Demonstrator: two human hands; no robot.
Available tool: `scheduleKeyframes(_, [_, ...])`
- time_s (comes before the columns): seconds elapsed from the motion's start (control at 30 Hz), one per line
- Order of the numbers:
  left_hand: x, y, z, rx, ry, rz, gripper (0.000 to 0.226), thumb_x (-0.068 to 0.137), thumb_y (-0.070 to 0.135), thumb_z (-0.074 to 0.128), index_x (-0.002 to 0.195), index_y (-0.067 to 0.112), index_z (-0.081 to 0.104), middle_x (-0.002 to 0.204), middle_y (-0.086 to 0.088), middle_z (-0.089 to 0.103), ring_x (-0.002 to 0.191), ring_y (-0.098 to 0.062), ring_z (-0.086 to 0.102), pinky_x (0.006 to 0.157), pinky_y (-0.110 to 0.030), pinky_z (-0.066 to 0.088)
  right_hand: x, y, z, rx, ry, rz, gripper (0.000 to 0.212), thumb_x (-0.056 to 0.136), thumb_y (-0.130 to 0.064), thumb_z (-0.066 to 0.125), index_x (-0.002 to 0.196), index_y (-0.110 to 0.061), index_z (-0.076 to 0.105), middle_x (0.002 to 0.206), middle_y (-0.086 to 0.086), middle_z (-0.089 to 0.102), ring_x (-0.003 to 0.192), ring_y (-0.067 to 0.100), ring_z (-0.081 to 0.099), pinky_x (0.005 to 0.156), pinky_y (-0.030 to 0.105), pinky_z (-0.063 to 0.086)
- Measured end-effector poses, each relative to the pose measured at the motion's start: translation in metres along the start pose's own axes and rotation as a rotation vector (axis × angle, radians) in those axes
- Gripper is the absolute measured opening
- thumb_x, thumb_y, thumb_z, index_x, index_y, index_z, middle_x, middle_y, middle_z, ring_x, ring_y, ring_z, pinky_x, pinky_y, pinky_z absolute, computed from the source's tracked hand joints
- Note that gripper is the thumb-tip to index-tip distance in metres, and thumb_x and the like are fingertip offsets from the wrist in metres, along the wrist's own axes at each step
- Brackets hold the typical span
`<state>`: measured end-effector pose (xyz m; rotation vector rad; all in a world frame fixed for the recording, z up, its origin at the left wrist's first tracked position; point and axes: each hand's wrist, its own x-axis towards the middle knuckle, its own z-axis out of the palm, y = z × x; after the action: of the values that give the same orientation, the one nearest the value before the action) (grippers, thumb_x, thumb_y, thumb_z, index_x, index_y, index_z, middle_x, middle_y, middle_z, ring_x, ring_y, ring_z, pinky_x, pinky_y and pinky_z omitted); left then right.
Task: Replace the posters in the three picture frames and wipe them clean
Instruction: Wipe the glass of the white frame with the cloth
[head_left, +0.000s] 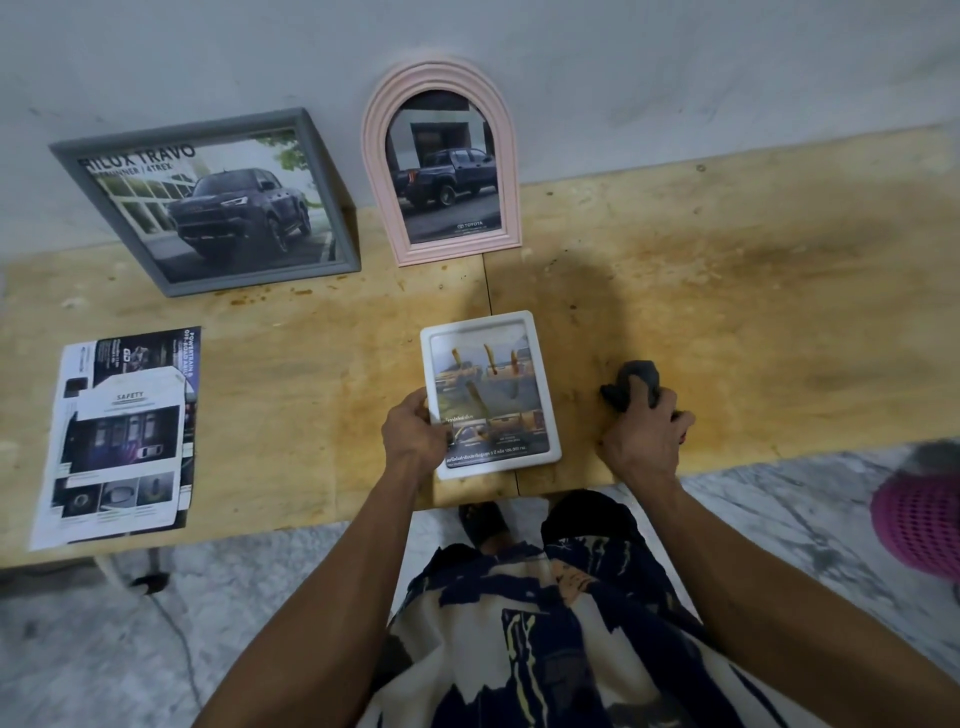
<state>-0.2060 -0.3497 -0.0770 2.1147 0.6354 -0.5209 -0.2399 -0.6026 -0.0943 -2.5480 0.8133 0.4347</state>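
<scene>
the white frame (491, 395) is lying flat on the wooden table (727, 312), close to the near edge and right in front of the person, with a yellowish poster of vehicles showing inside it. the left hand (415, 434) is gripping it at the lower left corner, fingers curling round the rim and the thumb sitting on the face. just to the right, apart from the frame, the right hand (647, 436) is clenching a dark grey cloth (631, 387), knuckles up, and the cloth is bunching out past the fingers and touching the tabletop. further back, the pink arched frame (441, 161) is standing upright and leaning against the grey wall (675, 67), carrying a picture of a dark pickup truck seen from the rear. to its left, the grey square frame (205, 202) is also leaning on the wall, tilted, showing a dark pickup head-on with large lettering across the top. on the left side of the table, well apart from the white frame, a stack of loose posters (122, 441) is lying flat, the top sheet showing dark panels and the word safety. a seam in the tabletop is running from the pink frame toward the white one. below the table edge, the person's patterned shirt (545, 623) is filling the lower middle, a dark sandal (483, 519) is peeking out on the marbled floor (78, 649), and a pink mesh basket (919, 525) is sitting at the right edge of view.
</scene>
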Motion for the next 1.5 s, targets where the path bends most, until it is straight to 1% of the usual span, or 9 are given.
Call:
scheduleKeyframes(0.17, [-0.001, -0.001, -0.001, 0.018, -0.017, 0.024, 0.049, 0.084, -0.005, 0.061, 0.128, 0.018, 0.063, 0.094, -0.002, 0.071, 0.083, -0.020, 0.063, 0.075, -0.031, 0.054, 0.010, -0.018, -0.011, 0.253, 0.066, 0.007, 0.047, 0.098, -0.014, 0.046, 0.144, -0.014, 0.035, 0.130, 0.020, 0.045, 0.113, 0.041, 0.048, 0.083, 0.046, 0.046])
scheduleKeyframes(0.33, [0.007, -0.013, -0.002, 0.156, 0.057, 0.177, 0.014, 0.093, 0.013, 0.056, 0.103, 0.010, 0.065, 0.076, -0.004, 0.059, 0.081, -0.032, 0.063, 0.063, -0.030, 0.042, 0.004, -0.049, -0.007, 0.439, 0.109, -0.133, 0.035, 0.102, -0.032, 0.044, 0.126, -0.007, 0.049, 0.108, 0.014, 0.063, 0.090, 0.034, 0.060, 0.065, 0.035, 0.040])
scheduleKeyframes(0.47, [0.020, -0.027, -0.005, 0.389, 0.130, 0.248, 0.040, 0.100, 0.036, 0.046, 0.135, 0.018, 0.051, 0.127, -0.014, 0.051, 0.118, -0.040, 0.046, 0.090, -0.049, 0.044, 0.004, -0.072, -0.001, 0.409, 0.163, -0.211, 0.036, 0.103, -0.038, 0.039, 0.110, -0.007, 0.054, 0.088, 0.010, 0.062, 0.073, 0.032, 0.058, 0.057, 0.033, 0.037])
scheduleKeyframes(0.57, [0.027, -0.032, -0.004, 0.439, 0.206, 0.368, 0.040, 0.102, 0.039, 0.038, 0.139, 0.026, 0.044, 0.137, -0.011, 0.043, 0.124, -0.039, 0.038, 0.098, -0.053, 0.037, 0.010, -0.085, 0.002, 0.346, 0.217, -0.310, 0.033, 0.104, -0.037, 0.037, 0.103, -0.009, 0.053, 0.080, 0.007, 0.057, 0.066, 0.028, 0.052, 0.051, 0.030, 0.028])
scheduleKeyframes(0.67, [0.036, -0.037, 0.005, 0.454, 0.219, 0.378, 0.044, 0.105, 0.043, 0.028, 0.146, 0.029, 0.037, 0.151, -0.009, 0.035, 0.137, -0.035, 0.027, 0.109, -0.055, 0.025, 0.019, -0.100, 0.009, 0.239, 0.254, -0.400, 0.030, 0.105, -0.033, 0.036, 0.111, -0.010, 0.055, 0.096, 0.008, 0.057, 0.078, 0.027, 0.052, 0.056, 0.032, 0.032])
scheduleKeyframes(0.8, [0.042, -0.040, 0.016, 0.528, 0.238, 0.376, 0.051, 0.106, 0.047, 0.019, 0.152, 0.028, 0.028, 0.159, -0.006, 0.026, 0.144, -0.035, 0.019, 0.112, -0.062, 0.020, 0.031, -0.104, 0.035, -0.091, 0.258, -0.547, 0.040, 0.104, -0.030, 0.033, 0.134, -0.011, 0.051, 0.132, 0.012, 0.053, 0.115, 0.037, 0.047, 0.081, 0.048, 0.047])
scheduleKeyframes(0.93, [0.042, -0.044, 0.022, 0.531, 0.245, 0.330, 0.053, 0.106, 0.048, 0.014, 0.156, 0.032, 0.018, 0.165, -0.001, 0.014, 0.150, -0.033, 0.007, 0.117, -0.062, 0.008, 0.032, -0.099, 0.063, -0.277, 0.188, -0.593, 0.050, 0.105, -0.032, 0.026, 0.149, -0.009, 0.034, 0.156, 0.010, 0.031, 0.141, 0.034, 0.028, 0.105, 0.050, 0.032])
scheduleKeyframes(1.07, [0.043, -0.045, 0.023, 0.518, 0.242, 0.308, 0.053, 0.106, 0.049, 0.010, 0.157, 0.036, 0.012, 0.167, 0.003, 0.005, 0.153, -0.028, -0.005, 0.119, -0.060, -0.002, 0.030, -0.098, 0.071, -0.311, 0.214, -0.596, 0.051, 0.103, -0.031, 0.029, 0.148, -0.006, 0.034, 0.158, 0.012, 0.026, 0.143, 0.034, 0.024, 0.105, 0.051, 0.028])
scheduleKeyframes(1.5, [0.049, -0.052, 0.031, 0.552, 0.293, 0.305, 0.052, 0.105, 0.050, 0.008, 0.156, 0.041, 0.009, 0.167, 0.005, 0.005, 0.153, -0.026, -0.004, 0.119, -0.059, -0.001, 0.034, -0.107, 0.085, -0.195, 0.146, -0.710, 0.056, 0.097, -0.027, 0.034, 0.149, -0.008, 0.033, 0.159, 0.010, 0.025, 0.147, 0.025, 0.021, 0.118, 0.039, 0.011])
